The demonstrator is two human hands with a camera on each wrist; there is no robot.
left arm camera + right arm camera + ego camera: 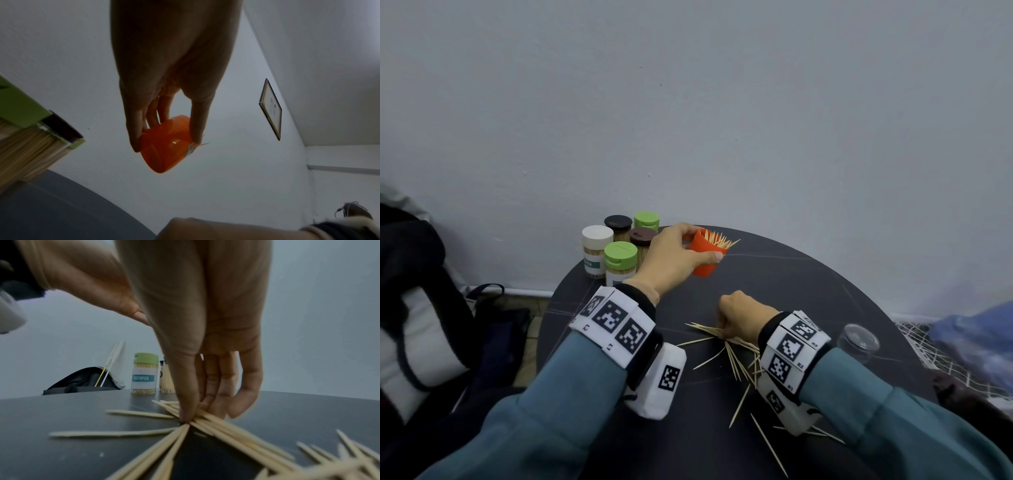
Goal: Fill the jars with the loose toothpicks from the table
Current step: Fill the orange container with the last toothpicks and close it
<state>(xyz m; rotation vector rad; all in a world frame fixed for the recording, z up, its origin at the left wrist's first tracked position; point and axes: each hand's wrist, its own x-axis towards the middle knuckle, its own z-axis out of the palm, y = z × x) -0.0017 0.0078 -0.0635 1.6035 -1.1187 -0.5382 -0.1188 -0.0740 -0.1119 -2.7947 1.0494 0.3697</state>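
My left hand [671, 258] grips the orange jar [705, 255] tilted toward me, mouth ready for loading. My right hand [743, 317] pinches a bunch of loose toothpicks [736, 356] off the table [808, 284].

The far left edge of the table [808, 274] is blocked by a tight cluster of capped jars [619, 246]. Just right of them, the left hand [671, 260] holds the orange jar [705, 257] off the surface. Loose toothpicks [736, 359] litter the near centre around the right hand [743, 315]. A clear lid [859, 337], apparently, sits near the right rim. The table between the orange jar and the toothpicks is bare.
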